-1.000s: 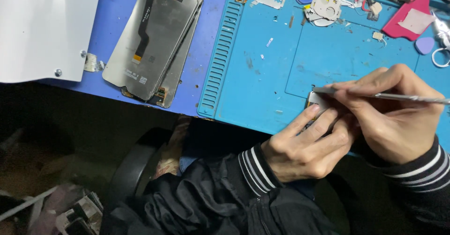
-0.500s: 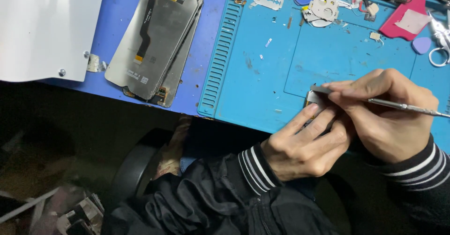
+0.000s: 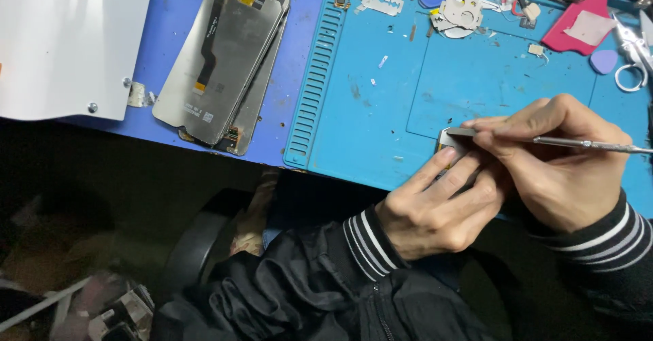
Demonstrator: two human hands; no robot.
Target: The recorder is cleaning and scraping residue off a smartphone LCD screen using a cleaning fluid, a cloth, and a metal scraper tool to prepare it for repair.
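Both hands stay nearly put since earlier. Right hand pinches thin metal tweezers, tip on a small part at the blue mat's near edge; left hand presses fingers on it, hiding most — possibly a chip.

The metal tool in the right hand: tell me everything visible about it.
The metal tool is a thin, silvery rod that looks like steel, with a short ridged section along its shaft. It lies nearly level, its free end running off the picture's right edge. The right hand pinches it pen-style, thumb and fingers covering the working end, so the tip's shape cannot be told. That end meets a small grey part held by the left hand on the blue mat.
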